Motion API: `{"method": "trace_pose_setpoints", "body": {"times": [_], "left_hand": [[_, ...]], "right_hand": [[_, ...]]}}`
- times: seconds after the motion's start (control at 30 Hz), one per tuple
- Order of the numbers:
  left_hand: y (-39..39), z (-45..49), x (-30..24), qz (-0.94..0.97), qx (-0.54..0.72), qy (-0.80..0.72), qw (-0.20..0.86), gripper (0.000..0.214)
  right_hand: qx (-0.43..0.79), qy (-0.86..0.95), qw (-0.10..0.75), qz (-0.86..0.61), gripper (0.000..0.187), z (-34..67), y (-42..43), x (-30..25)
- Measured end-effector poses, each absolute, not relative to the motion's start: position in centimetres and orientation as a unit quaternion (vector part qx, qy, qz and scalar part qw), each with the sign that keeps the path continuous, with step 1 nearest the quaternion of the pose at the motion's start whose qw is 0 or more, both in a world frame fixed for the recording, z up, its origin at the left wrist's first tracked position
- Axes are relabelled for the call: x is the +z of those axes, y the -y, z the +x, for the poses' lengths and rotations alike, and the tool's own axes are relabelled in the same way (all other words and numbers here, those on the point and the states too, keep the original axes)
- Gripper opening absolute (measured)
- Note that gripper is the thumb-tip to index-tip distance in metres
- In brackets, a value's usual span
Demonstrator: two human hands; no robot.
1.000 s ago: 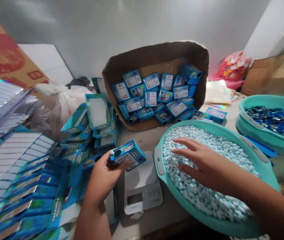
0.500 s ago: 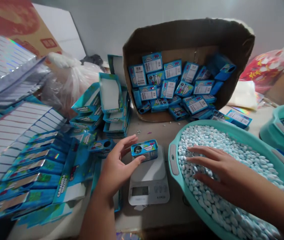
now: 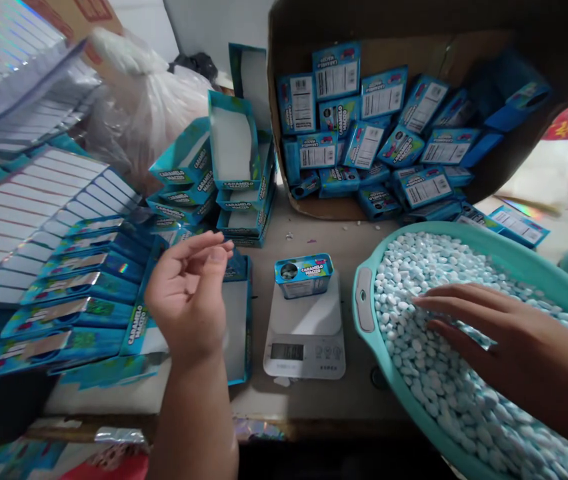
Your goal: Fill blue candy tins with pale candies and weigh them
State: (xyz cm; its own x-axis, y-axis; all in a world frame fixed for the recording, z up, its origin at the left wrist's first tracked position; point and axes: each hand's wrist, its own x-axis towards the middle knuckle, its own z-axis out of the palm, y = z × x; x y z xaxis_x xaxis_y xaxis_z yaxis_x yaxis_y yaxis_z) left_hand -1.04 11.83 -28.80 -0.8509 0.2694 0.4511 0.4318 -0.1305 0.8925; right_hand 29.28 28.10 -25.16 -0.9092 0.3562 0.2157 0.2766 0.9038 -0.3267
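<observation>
A small blue candy box (image 3: pixel 305 275) lies on its side on a white digital scale (image 3: pixel 306 330), with no hand on it. My left hand (image 3: pixel 187 293) hovers to the left of the scale, palm up, fingers loosely curled and apart, holding nothing. My right hand (image 3: pixel 504 340) rests with fingers stretched flat on a heap of pale blue-white candies (image 3: pixel 429 373) in a teal basin (image 3: pixel 365 313).
A cardboard box (image 3: pixel 489 47) at the back holds several filled blue boxes (image 3: pixel 364 143). Open empty boxes (image 3: pixel 229 167) are stacked left of it. Flat blue box blanks (image 3: pixel 69 293) and white sheets (image 3: pixel 24 213) cover the left side. A plastic bag (image 3: pixel 139 100) sits behind.
My left hand set the blue box on the scale, let go and drew back to the left. My right hand stayed on the candies. The view tilted down and closer.
</observation>
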Motion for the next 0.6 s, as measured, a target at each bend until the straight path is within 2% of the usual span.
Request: {"method": "trace_pose_setpoints", "body": {"times": [0.17,0.33,0.4,0.5,0.53,0.6], "left_hand": [[-11.8,-1.5,-28.6,-0.21,-0.715,0.661,0.09,0.016],[-11.5,-1.5,-28.9,-0.262,-0.709,0.654,0.022,0.021],[-11.3,-1.4,-29.0,-0.33,-0.661,0.67,-0.075,0.035],[-11.4,-0.9,-29.3,-0.432,-0.493,0.719,-0.232,0.061],[-11.5,-0.7,-29.4,-0.447,-0.442,0.736,-0.252,0.06],[-11.9,-0.1,-29.6,-0.453,-0.392,0.765,-0.236,0.045]], "right_hand": [[0.149,0.965,0.143,-0.161,0.024,29.2,-28.0,-25.1],[0.151,0.966,0.122,-0.171,0.024,29.2,-28.2,-25.2],[0.154,0.966,0.113,-0.176,0.024,29.1,-28.1,-25.2],[0.161,0.958,0.124,-0.203,0.025,28.8,-27.6,-24.7],[0.173,0.95,0.135,-0.221,0.026,28.6,-27.2,-24.5],[0.231,0.92,0.168,-0.269,0.027,28.3,-26.3,-24.0]]}}
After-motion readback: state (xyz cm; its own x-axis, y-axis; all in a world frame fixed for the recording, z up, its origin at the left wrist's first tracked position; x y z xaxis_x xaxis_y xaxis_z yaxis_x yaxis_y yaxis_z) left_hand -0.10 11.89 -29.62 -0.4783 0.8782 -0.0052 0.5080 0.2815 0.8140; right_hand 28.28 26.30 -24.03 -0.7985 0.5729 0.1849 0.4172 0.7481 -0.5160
